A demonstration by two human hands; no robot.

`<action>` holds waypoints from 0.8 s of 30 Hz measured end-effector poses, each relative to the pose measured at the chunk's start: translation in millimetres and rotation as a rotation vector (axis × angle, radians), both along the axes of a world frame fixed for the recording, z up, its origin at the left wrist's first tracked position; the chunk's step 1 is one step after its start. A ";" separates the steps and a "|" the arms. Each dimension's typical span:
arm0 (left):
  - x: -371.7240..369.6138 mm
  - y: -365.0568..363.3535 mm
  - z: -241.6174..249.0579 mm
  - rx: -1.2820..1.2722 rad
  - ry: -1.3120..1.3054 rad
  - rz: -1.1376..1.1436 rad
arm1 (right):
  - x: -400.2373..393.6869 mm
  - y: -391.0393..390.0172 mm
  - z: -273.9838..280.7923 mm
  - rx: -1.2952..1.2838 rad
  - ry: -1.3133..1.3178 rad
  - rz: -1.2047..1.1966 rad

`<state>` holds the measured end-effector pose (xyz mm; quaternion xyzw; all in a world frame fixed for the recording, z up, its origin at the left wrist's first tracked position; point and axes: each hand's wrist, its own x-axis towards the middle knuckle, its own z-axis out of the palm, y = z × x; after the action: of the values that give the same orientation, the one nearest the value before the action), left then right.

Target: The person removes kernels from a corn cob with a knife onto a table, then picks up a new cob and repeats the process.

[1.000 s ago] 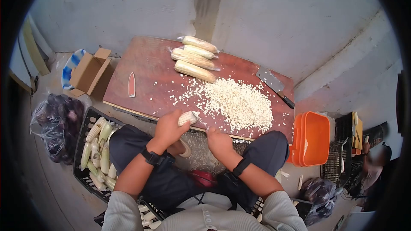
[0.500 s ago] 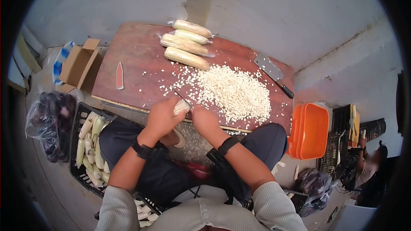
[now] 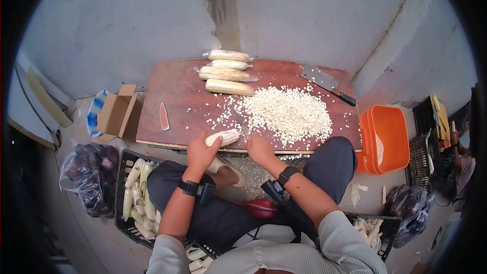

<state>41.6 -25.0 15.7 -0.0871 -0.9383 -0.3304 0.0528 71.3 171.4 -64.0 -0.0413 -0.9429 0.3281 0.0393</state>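
My left hand (image 3: 202,150) is closed around the near end of a pale corn cob (image 3: 227,137), which points right over the table's front edge. In my right hand (image 3: 260,148) is a small knife (image 3: 241,123), its thin blade slanting up and left over scattered kernels; the fist hides its handle. Blade and cob are apart. Beyond my hands a large heap of white corn kernels (image 3: 286,114) covers the middle and right of the red-brown table (image 3: 175,83). Several plastic-wrapped ears of corn (image 3: 231,87) lie side by side behind it.
A cleaver (image 3: 324,81) lies at the back right, and a red pointed flat piece (image 3: 164,116) at the left. Orange buckets (image 3: 393,139) stand right of the table. A crate of corn (image 3: 137,198) and a cardboard box (image 3: 116,114) are left. Another person's hand (image 3: 455,136) shows far right.
The knife has come away from the cob, and my hands have moved apart. More of the cob shows now. The camera view has shifted, placing the table lower and further right.
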 end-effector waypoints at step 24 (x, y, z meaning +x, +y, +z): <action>-19.2 11.4 14.0 0.228 -0.372 -0.048 | 19.1 -1.0 48.9 0.278 -0.047 0.240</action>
<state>22.4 -13.6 29.7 -0.0403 -0.8861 -0.4459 -0.1196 90.4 170.4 -15.1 0.0699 -0.9780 0.1959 -0.0170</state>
